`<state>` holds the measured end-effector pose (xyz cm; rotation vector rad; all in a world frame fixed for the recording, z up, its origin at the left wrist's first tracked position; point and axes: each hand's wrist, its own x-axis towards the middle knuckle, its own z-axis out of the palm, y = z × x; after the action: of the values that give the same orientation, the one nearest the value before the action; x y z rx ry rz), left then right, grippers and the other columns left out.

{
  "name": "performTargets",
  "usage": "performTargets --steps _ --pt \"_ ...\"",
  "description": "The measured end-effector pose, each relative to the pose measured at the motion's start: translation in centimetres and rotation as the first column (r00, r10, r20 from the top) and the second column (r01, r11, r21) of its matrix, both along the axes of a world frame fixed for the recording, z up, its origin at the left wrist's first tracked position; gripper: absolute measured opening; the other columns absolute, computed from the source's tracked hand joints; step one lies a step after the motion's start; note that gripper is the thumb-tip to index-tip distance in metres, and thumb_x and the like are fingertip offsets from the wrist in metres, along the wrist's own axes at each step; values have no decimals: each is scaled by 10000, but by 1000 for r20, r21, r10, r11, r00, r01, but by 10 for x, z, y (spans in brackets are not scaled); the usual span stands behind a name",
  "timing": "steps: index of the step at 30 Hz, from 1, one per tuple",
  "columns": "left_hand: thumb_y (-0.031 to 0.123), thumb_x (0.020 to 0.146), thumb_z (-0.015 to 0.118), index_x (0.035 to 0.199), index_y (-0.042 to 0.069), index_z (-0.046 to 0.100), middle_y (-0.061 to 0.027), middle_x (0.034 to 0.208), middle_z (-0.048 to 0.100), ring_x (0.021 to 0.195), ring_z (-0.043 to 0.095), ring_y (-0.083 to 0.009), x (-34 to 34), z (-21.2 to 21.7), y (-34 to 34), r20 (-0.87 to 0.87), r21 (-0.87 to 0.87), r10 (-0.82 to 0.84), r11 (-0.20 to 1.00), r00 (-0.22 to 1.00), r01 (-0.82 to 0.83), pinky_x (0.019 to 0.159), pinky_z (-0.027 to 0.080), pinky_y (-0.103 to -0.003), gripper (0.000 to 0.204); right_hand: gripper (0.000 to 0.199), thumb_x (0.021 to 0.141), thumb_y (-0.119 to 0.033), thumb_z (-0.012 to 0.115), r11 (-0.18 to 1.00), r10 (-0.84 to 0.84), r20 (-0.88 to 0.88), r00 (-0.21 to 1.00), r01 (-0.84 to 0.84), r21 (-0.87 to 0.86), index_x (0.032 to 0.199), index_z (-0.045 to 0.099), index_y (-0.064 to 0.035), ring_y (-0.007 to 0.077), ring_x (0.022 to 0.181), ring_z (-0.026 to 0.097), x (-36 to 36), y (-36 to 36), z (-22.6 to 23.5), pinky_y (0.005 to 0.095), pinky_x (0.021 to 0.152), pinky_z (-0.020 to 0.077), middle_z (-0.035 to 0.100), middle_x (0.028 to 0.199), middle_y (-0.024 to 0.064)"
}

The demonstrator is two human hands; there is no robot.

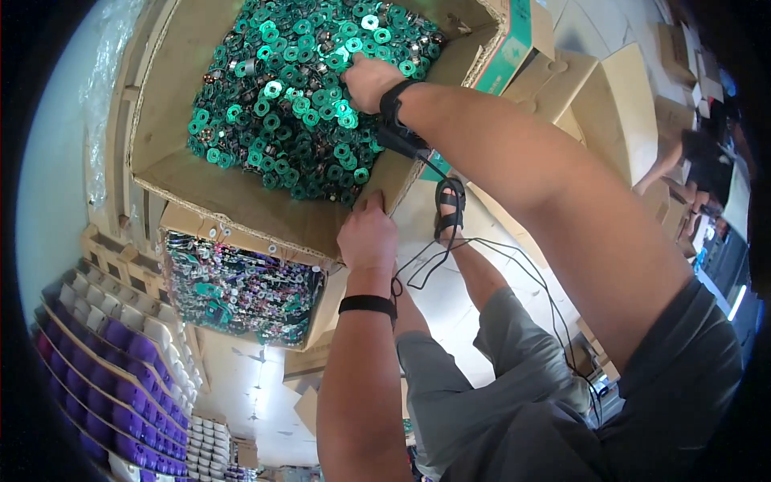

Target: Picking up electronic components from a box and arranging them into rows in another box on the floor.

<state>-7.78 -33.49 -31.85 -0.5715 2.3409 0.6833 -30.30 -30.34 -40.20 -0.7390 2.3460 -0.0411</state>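
Observation:
A large open cardboard box (265, 193) is heaped with small green ring-shaped parts (297, 104), several with metallic or copper-coloured pieces among them. My right hand (373, 83) reaches over the box's right side and rests in the heap. Its fingers curl down against the parts; what they hold, if anything, is hidden. My left hand (368, 237) is at the near right corner of the box, its fingers closed over the cardboard rim. Dark bands circle both wrists, and a black device (401, 140) with a cable hangs by the right wrist.
Below the box sits another carton (241, 289) full of mixed small parts. Stacked trays of purple and white pieces (128, 377) stand at lower left. Open cartons (594, 104) are at right. Black cables (514, 249) loop past my legs. Another person's arm (662, 165) shows at far right.

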Motion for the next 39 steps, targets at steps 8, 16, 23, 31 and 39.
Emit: performTargets --steps 8,16,23,31,39 --pt "244 825 576 1160 164 611 -148 1057 661 888 663 -338 -9 -1 7 37 -12 -84 996 996 84 758 540 -450 346 414 740 -393 699 897 -36 -160 986 -38 -440 961 647 -47 343 905 582 -26 48 61 435 800 490 591 932 172" --pt "277 835 597 1172 161 616 -194 963 673 913 633 -401 -9 5 17 -12 -59 -69 996 998 68 786 513 -507 357 401 741 -389 714 753 -361 -150 921 193 -629 956 652 -56 322 896 595 17 214 249 383 787 483 604 891 148" --pt "71 750 706 1379 11 409 -212 1272 517 1117 551 -331 -20 58 54 -385 -332 -432 889 815 315 915 466 -440 698 335 725 -246 738 668 -501 26 865 406 -623 961 639 -30 317 883 594 104 384 304 385 778 487 579 917 143" --pt "203 980 513 1364 28 426 -128 1206 569 1052 597 -230 -67 138 293 596 765 81 242 798 -596 870 507 -343 432 285 712 -168 741 635 -521 125 844 482 -604 944 605 -76 307 896 575 178 487 255 394 736 495 526 1013 107" --pt "123 990 450 1322 15 482 -122 1162 595 950 605 -171 -90 43 373 501 859 -15 132 865 -495 850 495 -299 350 272 743 -125 720 458 -646 208 734 592 -664 992 623 -72 242 868 592 165 584 169 355 731 497 537 990 100"
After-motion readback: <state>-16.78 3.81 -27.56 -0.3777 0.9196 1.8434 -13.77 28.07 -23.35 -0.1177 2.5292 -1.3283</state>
